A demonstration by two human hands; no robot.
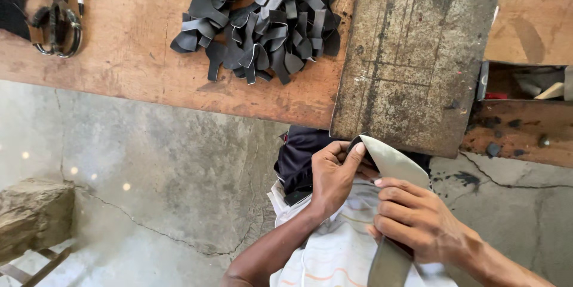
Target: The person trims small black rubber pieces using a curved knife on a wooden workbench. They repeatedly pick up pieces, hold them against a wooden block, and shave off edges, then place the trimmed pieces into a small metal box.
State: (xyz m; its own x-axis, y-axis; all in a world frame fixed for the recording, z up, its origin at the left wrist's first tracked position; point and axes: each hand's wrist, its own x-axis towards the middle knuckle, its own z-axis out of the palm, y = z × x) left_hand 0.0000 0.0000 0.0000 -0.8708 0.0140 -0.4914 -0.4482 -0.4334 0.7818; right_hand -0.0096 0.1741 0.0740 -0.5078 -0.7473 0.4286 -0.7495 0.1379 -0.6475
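The left hand is closed around the upper end of a long strip of material, thumb pressed on top near the tip where the strip's dark face curls over, the other fingers wrapped beneath it. The right hand is also closed on the strip, lower down, its fingers curled across the pale grey face and the thumb hidden behind. Between the two hands the strip runs slantwise, its top end just at the near edge of the workbench, its lower end passing under the right hand and out of the bottom of the view. The strip is held above the person's lap, over a white shirt with faint stripes and dark shorts. Just beyond the hands lies a grey, scored cutting slab, set across the wooden workbench and reaching its near edge. To the left of the slab, well apart from the hands, a heap of dark cut pieces lies on the wood, narrow tabs and curved shapes piled loosely. At the far left corner of the bench rest a pair of scissors with dark loop handles. To the right of the slab an open recess in the bench holds small odds and ends, too small to tell. Below, a cracked concrete floor spreads out, with a rough stone block at the lower left.
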